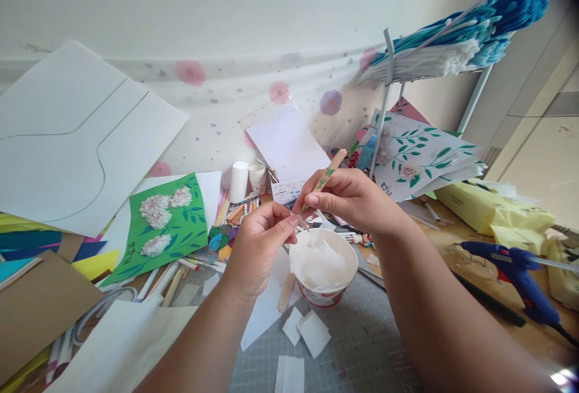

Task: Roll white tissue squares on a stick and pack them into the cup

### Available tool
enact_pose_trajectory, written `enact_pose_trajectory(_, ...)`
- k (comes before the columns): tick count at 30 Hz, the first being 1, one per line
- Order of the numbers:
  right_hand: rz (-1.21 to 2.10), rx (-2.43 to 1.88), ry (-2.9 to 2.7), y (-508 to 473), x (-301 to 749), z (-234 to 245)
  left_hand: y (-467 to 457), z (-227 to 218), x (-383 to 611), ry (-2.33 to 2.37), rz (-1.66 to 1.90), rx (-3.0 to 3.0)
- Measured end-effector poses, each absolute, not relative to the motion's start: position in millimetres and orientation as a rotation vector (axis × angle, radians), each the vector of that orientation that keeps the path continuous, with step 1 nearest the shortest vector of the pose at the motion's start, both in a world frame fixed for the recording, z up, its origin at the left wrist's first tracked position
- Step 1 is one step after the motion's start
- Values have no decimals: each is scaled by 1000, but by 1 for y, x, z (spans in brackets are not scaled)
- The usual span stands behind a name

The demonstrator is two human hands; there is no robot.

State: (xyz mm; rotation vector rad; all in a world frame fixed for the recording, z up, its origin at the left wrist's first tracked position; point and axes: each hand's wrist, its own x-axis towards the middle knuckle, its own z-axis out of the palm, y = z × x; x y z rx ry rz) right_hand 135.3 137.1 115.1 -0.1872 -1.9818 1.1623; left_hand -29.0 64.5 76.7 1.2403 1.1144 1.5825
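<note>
My right hand is closed around a flat wooden stick with green marks, held slanted over a paper bowl full of white tissue squares. My left hand is pinched shut just left of the stick's lower end, on something too small to make out, perhaps a bit of tissue. Both hands hover above the bowl's left rim. A second wooden stick lies on the grey cutting mat beside the bowl, with loose white tissue squares in front of it.
A green card with white tissue flowers lies at left among stacked coloured papers. A blue glue gun rests at right near yellow tissue packs. Paper cups, pens and leaf-painted sheets crowd the back.
</note>
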Motion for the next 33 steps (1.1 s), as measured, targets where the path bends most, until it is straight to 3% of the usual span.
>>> enact_pose_trajectory(12, 1077, -195, -2077, 137, 138, 115, 63, 76, -28, 1075, 1623, 1185)
enact_pose_trajectory(21, 802, -268, -2205, 140, 137, 113, 64, 77, -26, 1167, 1603, 1160)
enact_pose_trajectory(33, 771, -291, -2235, 139, 140, 115, 65, 74, -27, 1104, 1590, 1132)
